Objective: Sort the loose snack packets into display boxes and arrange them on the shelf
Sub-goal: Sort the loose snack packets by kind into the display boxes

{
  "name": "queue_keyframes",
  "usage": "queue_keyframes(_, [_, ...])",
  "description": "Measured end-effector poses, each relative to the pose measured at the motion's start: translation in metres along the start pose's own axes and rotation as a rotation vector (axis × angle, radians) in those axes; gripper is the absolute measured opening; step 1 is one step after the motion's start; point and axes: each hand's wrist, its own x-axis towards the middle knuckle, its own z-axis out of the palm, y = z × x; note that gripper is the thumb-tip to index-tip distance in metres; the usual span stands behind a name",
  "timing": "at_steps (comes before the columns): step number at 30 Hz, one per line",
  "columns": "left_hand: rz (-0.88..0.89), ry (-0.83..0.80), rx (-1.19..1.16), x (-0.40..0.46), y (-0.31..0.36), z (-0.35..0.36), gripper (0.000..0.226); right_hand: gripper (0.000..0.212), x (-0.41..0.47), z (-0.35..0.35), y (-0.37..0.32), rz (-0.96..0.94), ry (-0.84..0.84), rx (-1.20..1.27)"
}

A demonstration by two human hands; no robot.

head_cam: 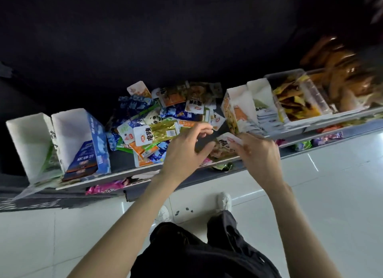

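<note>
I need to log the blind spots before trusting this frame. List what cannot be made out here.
Head view only:
- Right hand: its own back hides the fingertips and most of the white packet it grips.
- Orange bags, top right: blurred, print unreadable.
- Lower shelf packets: the shelf edge covers them.
- Green wrapper: too small to identify.
</note>
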Motion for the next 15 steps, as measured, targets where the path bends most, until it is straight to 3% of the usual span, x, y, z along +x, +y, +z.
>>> queue_keyframes(4, [-0.311, 0.030, -0.208, 0.037, 0.015, 0.063, 0.031, 0.038, 0.010, -0.049, 0.087, 0.226, 0.231, 0.123])
queue_keyframes(7, [-0.498, -0.030, -0.166, 0.063, 0.003, 0.111, 0.039, 0.038, 0.031, -0.066, 0.130, 0.292, 0.366, 0.070])
queue_keyframes(10, [-0.614, -0.116, -0.003, 0.081, -0.009, 0.148, 0.052, 0.020, 0.059, -0.056, 0.154, 0.101, 0.406, -0.019])
queue_keyframes(15, [-0.674, -0.109, 0.063, 0.101, -0.006, 0.180, 0.060, 0.010, 0.098, -0.015, 0.178, -0.233, 0.291, -0.188])
